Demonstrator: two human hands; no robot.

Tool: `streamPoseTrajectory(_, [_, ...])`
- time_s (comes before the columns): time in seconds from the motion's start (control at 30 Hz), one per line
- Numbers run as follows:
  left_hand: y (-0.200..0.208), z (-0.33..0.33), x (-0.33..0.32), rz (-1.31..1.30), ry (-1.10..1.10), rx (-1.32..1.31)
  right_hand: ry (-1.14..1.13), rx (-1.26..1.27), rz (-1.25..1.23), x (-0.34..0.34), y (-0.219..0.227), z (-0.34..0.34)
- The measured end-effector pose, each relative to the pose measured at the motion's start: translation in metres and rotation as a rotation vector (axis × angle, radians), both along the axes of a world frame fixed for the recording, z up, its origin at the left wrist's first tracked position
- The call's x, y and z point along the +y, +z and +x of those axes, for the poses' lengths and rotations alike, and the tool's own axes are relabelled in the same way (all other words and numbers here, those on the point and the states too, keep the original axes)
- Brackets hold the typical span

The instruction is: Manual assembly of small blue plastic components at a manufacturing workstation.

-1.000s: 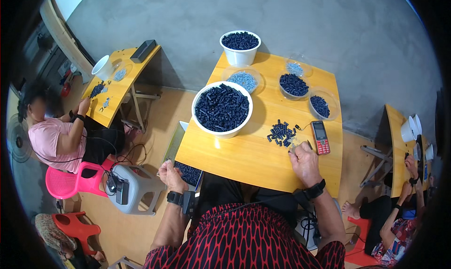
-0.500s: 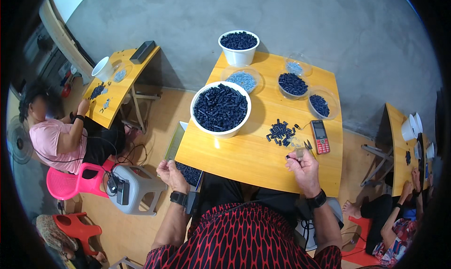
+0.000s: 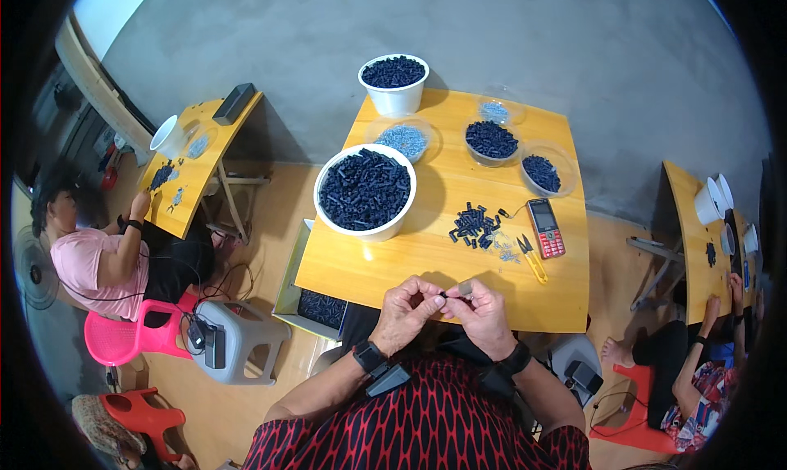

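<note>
My left hand (image 3: pixel 407 312) and my right hand (image 3: pixel 482 316) meet over the table's front edge, their fingers pinched together. A small black tube-like part (image 3: pixel 443 295) shows between the fingertips of both hands, mostly covered by them. A brownish wrap (image 3: pixel 466 288) sits round a finger of my right hand. Beyond my hands lies a loose pile of black tube-like parts (image 3: pixel 474 226), with small shiny metal pieces (image 3: pixel 508 253) beside it. Yellow-handled snips (image 3: pixel 534 262) lie to the right of these, next to a red and black keypad phone (image 3: pixel 547 229).
White tubs (image 3: pixel 392 230) of black parts stand at the table's left and back. Clear bowls hold silvery pieces (image 3: pixel 402 139) and black parts (image 3: pixel 492 139). A box (image 3: pixel 288 299) with black parts is below left. People sit at side tables, left (image 3: pixel 176 199) and right (image 3: pixel 680 216).
My left hand has come from above the box at the left, and my right hand has moved left from beside the snips. They now meet at the black part. The whole view has shifted slightly.
</note>
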State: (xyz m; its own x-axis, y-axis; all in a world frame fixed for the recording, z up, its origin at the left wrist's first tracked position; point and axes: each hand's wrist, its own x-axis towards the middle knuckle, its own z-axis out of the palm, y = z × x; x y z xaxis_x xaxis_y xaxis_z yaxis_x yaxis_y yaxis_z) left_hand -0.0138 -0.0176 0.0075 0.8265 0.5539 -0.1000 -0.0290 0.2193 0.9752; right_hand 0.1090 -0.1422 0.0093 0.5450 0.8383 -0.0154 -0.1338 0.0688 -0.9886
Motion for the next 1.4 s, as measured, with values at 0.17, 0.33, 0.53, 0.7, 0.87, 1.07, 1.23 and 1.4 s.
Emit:
streamPoseTrajectory(0.17, [-0.011, 0.013, -0.004, 0.018, -0.043, 0.020, -0.016, 0.065, -0.062, -0.013, 0.004, 0.009])
streamPoseTrajectory(0.33, [-0.006, 0.026, 0.001, 0.027, 0.012, -0.025, -0.361, -0.781, -0.220, -0.027, 0.010, 0.064])
streamPoseTrajectory(0.53, [-0.027, 0.039, -0.005, 0.117, -0.003, -0.056, -0.287, -1.029, -0.353, -0.026, 0.004, 0.078])
streamPoseTrajectory(0.7, [-0.022, 0.039, -0.003, 0.166, -0.016, 0.005, -0.247, -1.078, -0.428, -0.021, 0.008, 0.080])
streamPoseTrajectory(0.87, [-0.022, 0.037, 0.001, 0.127, -0.025, 0.007, -0.209, -0.944, -0.340, -0.017, 0.008, 0.083])
streamPoseTrajectory(1.07, [-0.018, 0.035, 0.003, 0.134, -0.050, -0.014, -0.063, -0.153, -0.203, -0.005, 0.012, 0.062])
streamPoseTrajectory(1.23, [-0.016, 0.034, 0.003, -0.091, -0.062, -0.053, 0.037, -0.071, -0.099, 0.008, 0.011, 0.056])
streamPoseTrajectory(1.4, [-0.017, 0.032, 0.006, -0.120, -0.071, -0.071, 0.007, -0.128, -0.077, 0.013, 0.011, 0.052])
